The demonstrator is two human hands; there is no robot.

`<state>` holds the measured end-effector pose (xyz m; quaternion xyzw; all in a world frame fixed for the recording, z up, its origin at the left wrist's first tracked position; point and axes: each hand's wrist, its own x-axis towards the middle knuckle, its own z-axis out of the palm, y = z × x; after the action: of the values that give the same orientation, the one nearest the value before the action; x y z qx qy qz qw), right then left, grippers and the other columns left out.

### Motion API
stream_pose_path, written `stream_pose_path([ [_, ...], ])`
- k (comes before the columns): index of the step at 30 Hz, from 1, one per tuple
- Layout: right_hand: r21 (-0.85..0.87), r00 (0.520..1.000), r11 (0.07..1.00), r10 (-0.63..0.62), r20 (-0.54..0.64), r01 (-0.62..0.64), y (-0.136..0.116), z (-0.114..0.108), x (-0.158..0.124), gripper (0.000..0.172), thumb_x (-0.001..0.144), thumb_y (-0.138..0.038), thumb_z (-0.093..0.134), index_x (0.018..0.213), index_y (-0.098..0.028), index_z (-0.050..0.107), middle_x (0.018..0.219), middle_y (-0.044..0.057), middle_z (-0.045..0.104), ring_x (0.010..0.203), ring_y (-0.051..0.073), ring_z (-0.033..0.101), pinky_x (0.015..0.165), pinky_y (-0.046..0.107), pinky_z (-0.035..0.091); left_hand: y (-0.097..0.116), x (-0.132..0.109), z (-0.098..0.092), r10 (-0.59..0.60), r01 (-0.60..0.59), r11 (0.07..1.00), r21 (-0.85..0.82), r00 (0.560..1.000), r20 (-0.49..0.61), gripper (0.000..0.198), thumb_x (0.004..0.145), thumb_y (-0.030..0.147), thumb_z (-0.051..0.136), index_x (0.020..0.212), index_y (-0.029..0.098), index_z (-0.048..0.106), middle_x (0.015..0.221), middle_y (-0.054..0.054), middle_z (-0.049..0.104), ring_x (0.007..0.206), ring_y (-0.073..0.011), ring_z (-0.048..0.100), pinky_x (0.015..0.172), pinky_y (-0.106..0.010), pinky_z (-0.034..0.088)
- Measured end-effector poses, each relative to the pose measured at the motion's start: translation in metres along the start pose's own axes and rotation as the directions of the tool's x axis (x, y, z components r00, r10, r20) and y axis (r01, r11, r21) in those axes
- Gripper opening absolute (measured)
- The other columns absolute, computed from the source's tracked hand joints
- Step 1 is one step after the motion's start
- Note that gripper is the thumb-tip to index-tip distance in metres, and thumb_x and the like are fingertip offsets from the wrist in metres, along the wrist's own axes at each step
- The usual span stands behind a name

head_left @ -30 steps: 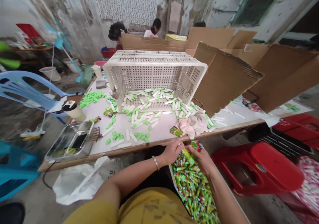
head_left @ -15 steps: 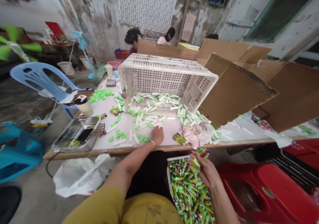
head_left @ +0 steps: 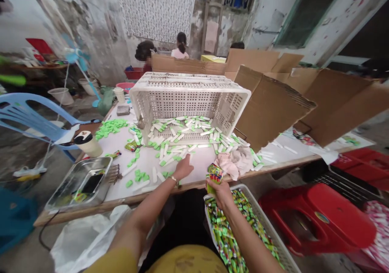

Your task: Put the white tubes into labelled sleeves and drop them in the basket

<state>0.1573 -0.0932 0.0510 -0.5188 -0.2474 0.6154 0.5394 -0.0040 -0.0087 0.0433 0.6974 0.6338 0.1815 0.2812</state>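
My left hand (head_left: pixel 184 168) is over the table (head_left: pixel 199 168) with its index finger stretched out beside loose white sticks with green ends (head_left: pixel 174 149). Nothing shows in its grasp. My right hand (head_left: pixel 221 192) grips a small bundle of printed green and red wrappers (head_left: pixel 215 178) at the table's front edge. Just behind that bundle is another printed packet (head_left: pixel 214 169), by a crumpled pink cloth (head_left: pixel 232 163). Below my right forearm, a pale bin (head_left: pixel 269 220) holds many finished-looking sticks in green printed wrapping (head_left: pixel 225 228).
A white plastic crate (head_left: pixel 191 80) lies on its side, spilling sticks. Green caps (head_left: pixel 111 128), a metal tray (head_left: pixel 57 200) and a cup (head_left: pixel 88 144) are at left. Cardboard (head_left: pixel 267 107) stands at right, a red stool (head_left: pixel 328 212) below. Two people (head_left: pixel 180 46) are behind.
My view has turned to the right. My right hand, still holding the wrappers, has moved from above the bin up to the table edge. My left index finger now stretches forward.
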Motion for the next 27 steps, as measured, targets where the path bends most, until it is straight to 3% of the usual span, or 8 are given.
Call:
stream_pose_path([
  [3, -0.019, 1.000, 1.000, -0.007, 0.018, 0.008, 0.002, 0.004, 0.001, 0.032, 0.043, -0.029, 0.081, 0.065, -0.017, 0.061, 0.054, -0.002, 0.061, 0.047, 0.013, 0.054, 0.052, 0.028, 0.045, 0.013, -0.023, -0.002, 0.161, -0.140, 0.901, -0.410, 0.987, 0.019, 0.017, 0.076, 0.026, 0.049, 0.088, 0.015, 0.053, 0.076, -0.001, 0.058, 0.071, -0.0144, 0.055, 0.063, -0.024, 0.042],
  [6, -0.055, 0.998, 0.998, -0.024, 0.065, 0.027, 0.003, 0.014, 0.000, 0.033, 0.042, -0.030, 0.082, 0.065, -0.016, 0.062, 0.056, -0.001, 0.063, 0.049, 0.014, 0.055, 0.054, 0.028, 0.045, 0.023, -0.045, 0.000, 0.206, -0.121, 0.741, -0.660, 0.977, 0.053, 0.018, 0.070, 0.031, 0.056, 0.076, 0.013, 0.056, 0.066, 0.001, 0.057, 0.062, -0.0122, 0.052, 0.058, -0.022, 0.041],
  [11, -0.054, 0.979, 0.998, -0.034, 0.201, 0.046, 0.003, 0.022, -0.006, 0.036, 0.049, -0.033, 0.079, 0.078, -0.017, 0.065, 0.069, 0.001, 0.068, 0.062, 0.016, 0.061, 0.065, 0.029, 0.047, 0.031, -0.063, -0.005, -0.001, 0.017, 0.703, -0.711, 1.000, 0.023, 0.020, 0.064, 0.031, 0.062, 0.064, 0.012, 0.056, 0.057, 0.002, 0.053, 0.055, -0.0106, 0.048, 0.054, -0.022, 0.037],
  [14, -0.051, 0.964, 0.996, -0.059, 0.260, 0.075, 0.002, 0.020, -0.007, 0.038, 0.051, -0.032, 0.079, 0.082, -0.016, 0.065, 0.079, 0.004, 0.069, 0.073, 0.019, 0.063, 0.075, 0.032, 0.047, 0.034, -0.069, -0.011, -0.027, 0.044, 0.682, -0.730, 0.999, 0.035, 0.022, 0.063, 0.033, 0.064, 0.064, 0.012, 0.055, 0.057, 0.002, 0.052, 0.055, -0.0101, 0.046, 0.053, -0.022, 0.036],
  [18, -0.102, 0.972, 0.984, -0.125, 0.201, 0.148, 0.002, 0.015, -0.006, 0.037, 0.048, -0.033, 0.080, 0.078, -0.015, 0.067, 0.075, 0.005, 0.070, 0.070, 0.021, 0.063, 0.074, 0.036, 0.048, 0.035, -0.074, -0.013, -0.012, 0.038, 0.679, -0.733, 0.999, 0.041, 0.024, 0.067, 0.036, 0.061, 0.069, 0.013, 0.054, 0.060, 0.002, 0.052, 0.058, -0.0106, 0.047, 0.055, -0.022, 0.037],
  [21, -0.102, 0.980, 0.980, -0.156, 0.122, 0.169, -0.001, 0.008, -0.009, 0.031, 0.048, -0.032, 0.079, 0.071, -0.015, 0.068, 0.069, 0.004, 0.069, 0.063, 0.020, 0.062, 0.068, 0.034, 0.049, 0.032, -0.075, -0.013, -0.024, -0.024, 0.680, -0.733, 0.998, -0.054, 0.030, 0.074, 0.036, 0.054, 0.095, 0.015, 0.050, 0.066, 0.003, 0.053, 0.062, -0.0110, 0.049, 0.060, -0.023, 0.039],
  [24, -0.108, 0.984, 0.978, -0.174, 0.047, 0.178, -0.005, -0.003, -0.012, 0.027, 0.048, -0.032, 0.080, 0.065, -0.015, 0.069, 0.064, 0.003, 0.068, 0.058, 0.018, 0.061, 0.063, 0.032, 0.048, 0.031, -0.074, -0.014, -0.034, -0.075, 0.674, -0.735, 0.991, -0.132, 0.042, 0.080, 0.036, 0.048, 0.116, 0.020, 0.035, 0.071, 0.003, 0.055, 0.059, -0.0097, 0.048, 0.057, -0.022, 0.040],
  [27, -0.117, 0.983, 0.976, -0.180, 0.037, 0.183, -0.008, -0.017, -0.014, 0.025, 0.049, -0.034, 0.079, 0.062, -0.015, 0.069, 0.061, 0.002, 0.067, 0.056, 0.017, 0.060, 0.061, 0.031, 0.047, 0.038, -0.072, -0.019, 0.010, -0.129, 0.645, -0.753, 0.987, -0.160, 0.037, 0.082, 0.037, 0.045, 0.114, 0.021, 0.035, 0.078, 0.001, 0.057, 0.051, -0.0071, 0.044, 0.048, -0.019, 0.038],
])
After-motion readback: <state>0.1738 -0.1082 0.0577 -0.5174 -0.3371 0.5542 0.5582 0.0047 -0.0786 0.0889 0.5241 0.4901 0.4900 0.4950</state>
